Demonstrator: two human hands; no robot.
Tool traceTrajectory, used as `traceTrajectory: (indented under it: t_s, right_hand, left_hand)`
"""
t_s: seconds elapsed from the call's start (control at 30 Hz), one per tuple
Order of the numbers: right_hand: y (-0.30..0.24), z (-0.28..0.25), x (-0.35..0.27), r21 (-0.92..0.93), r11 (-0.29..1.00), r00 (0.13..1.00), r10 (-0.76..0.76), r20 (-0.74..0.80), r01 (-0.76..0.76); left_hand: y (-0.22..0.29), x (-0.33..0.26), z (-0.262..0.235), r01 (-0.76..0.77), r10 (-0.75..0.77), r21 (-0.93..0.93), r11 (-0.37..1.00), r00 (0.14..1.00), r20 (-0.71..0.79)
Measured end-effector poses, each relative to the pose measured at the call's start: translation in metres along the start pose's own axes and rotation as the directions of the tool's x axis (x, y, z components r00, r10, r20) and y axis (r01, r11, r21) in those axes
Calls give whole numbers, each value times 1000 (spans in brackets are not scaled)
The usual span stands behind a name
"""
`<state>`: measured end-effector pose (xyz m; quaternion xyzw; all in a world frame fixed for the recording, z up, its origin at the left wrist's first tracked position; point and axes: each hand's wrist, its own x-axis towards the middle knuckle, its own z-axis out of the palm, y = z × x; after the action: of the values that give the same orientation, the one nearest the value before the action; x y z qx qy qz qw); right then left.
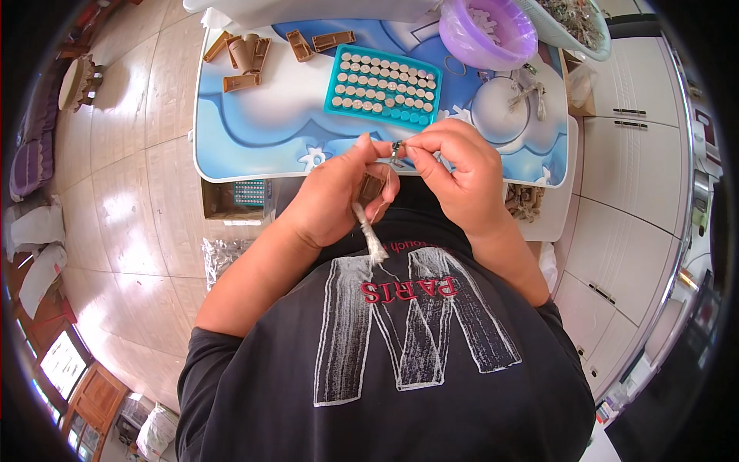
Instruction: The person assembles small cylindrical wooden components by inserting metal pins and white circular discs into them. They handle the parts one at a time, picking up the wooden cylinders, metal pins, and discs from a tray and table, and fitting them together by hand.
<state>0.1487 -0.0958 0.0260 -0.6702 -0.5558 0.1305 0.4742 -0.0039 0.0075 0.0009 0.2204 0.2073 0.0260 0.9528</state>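
My left hand (pixel 332 192) is closed around a brown plastic casing (pixel 372 187), and a bundle of whitish wires (pixel 371 237) hangs from it toward my shirt. Between the fingertips of both hands is a small dark green part with metal bits (pixel 396 150), perhaps a little circuit board. My right hand (pixel 464 171) pinches this part with thumb and forefinger. Just beyond the hands, a teal tray (pixel 334 115) holds rows of round, silvery-white pieces. Several of its front-right pockets hold no piece. My fingers partly hide the casing and the small part.
More brown casings (pixel 245 55) lie at the table's far left. A purple bowl (pixel 454 42) with white pieces and a basket (pixel 596 50) of wires stand at the far right. Loose wired parts (pixel 531 96) lie on the blue-and-white table (pixel 262 115). Below it, an open box (pixel 219 208) holds another teal tray.
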Motion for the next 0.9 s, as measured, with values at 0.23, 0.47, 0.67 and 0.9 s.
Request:
traceTrajectory:
  t_s: [0.23,0.47,0.67,0.9]
  right_hand:
    - [-1,0,0,7,997,997,-77,7,77]
    - [3,10,-2,55,997,995,-65,79,61]
    - [5,14,0,-56,991,989,-116,88,121]
    - [5,16,2,-147,972,978,-168,125,186]
  left_hand:
    - [5,1,0,-22,13,-36,999,975,-220]
    - [3,4,0,-47,44,-13,999,984,-170]
    - [2,6,1,-30,27,-28,999,991,-134]
    - [1,4,1,-65,65,5,998,991,-113]
